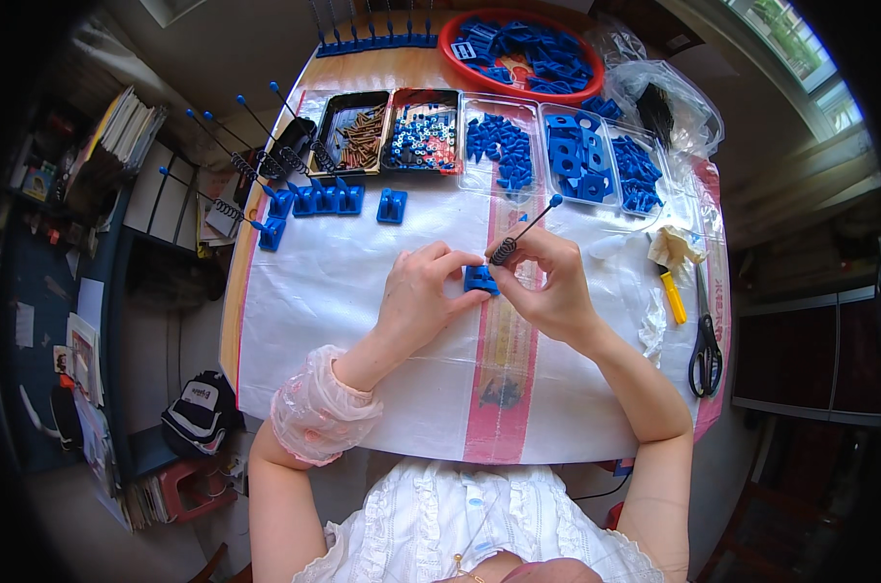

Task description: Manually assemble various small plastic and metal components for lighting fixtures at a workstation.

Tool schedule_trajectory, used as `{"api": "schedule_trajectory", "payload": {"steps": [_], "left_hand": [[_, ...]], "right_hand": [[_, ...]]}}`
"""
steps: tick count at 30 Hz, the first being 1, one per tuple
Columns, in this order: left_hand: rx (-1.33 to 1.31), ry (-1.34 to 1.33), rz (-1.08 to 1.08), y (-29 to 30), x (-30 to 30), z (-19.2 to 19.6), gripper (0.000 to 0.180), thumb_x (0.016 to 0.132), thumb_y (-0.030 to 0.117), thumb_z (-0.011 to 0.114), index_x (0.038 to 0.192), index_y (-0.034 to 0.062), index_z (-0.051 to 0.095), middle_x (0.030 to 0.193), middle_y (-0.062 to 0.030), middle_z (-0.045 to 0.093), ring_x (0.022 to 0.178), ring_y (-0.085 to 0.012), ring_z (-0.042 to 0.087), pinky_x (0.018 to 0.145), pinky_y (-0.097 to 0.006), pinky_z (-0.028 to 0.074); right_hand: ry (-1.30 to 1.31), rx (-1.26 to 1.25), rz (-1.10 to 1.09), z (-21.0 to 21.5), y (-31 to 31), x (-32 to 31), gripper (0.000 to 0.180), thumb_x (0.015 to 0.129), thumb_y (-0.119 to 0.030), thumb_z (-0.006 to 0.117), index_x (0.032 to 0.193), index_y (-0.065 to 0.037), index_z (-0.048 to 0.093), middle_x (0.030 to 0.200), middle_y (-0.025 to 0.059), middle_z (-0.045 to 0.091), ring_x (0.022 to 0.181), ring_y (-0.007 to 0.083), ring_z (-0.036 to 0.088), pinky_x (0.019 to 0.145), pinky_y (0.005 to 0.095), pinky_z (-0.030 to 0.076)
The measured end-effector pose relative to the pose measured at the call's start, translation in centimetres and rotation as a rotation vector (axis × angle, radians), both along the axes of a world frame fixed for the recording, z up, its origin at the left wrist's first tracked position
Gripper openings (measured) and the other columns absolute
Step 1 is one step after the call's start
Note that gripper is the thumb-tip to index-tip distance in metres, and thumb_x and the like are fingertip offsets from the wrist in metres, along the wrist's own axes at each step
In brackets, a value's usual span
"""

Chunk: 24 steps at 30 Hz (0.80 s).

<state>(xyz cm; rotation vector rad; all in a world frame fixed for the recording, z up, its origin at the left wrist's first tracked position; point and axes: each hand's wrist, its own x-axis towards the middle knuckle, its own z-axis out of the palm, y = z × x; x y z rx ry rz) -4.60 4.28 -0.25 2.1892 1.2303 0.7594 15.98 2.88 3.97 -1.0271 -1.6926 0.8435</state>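
Observation:
My left hand (416,291) is closed, thumb and fingers pinching a small blue plastic base (480,279) on the table. Just right of it, my right hand (552,287) grips a black coil spring (504,252) whose thin rod slants up to the right and ends in a blue ball (556,200). The spring's lower end is close above the base; my fingers hide whether the two touch. To the far left stand several finished-looking blue bases (329,199) with springs and ball-tipped rods, and a single blue base (392,206) sits to their right.
Along the back are a tray of brown screws (359,138), a tray of small metal nuts (423,146), and clear boxes of blue parts (504,141). Behind them stands a red basin (450,60). Black scissors (705,360) and a yellow-handled tool (674,296) lie at right.

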Motion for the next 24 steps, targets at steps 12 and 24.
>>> {"api": "schedule_trajectory", "payload": {"steps": [12,24], "left_hand": [[-0.016,0.002,0.000,-0.01,0.02,0.19,0.034,0.079,0.026,0.091,0.110,0.0188,0.079,0.087,0.0004,0.067,0.082,-0.0201,0.066,0.084,-0.038,0.045],[-0.014,0.000,-0.005,0.01,0.00,0.29,0.034,0.079,0.026,0.091,0.111,0.0189,0.080,0.087,0.0005,0.067,0.083,-0.0194,0.067,0.084,-0.038,0.045]], "right_hand": [[0.012,0.010,-0.012,-0.02,-0.07,-0.15,0.013,0.082,0.006,0.075,0.095,0.005,0.070,0.090,0.0116,0.072,0.081,0.0200,0.075,0.074,0.0297,0.060],[0.024,-0.003,-0.012,0.00,-0.07,-0.14,0.013,0.082,0.007,0.075,0.095,0.005,0.071,0.090,0.0117,0.072,0.081,0.0197,0.075,0.075,0.0293,0.060]]}}
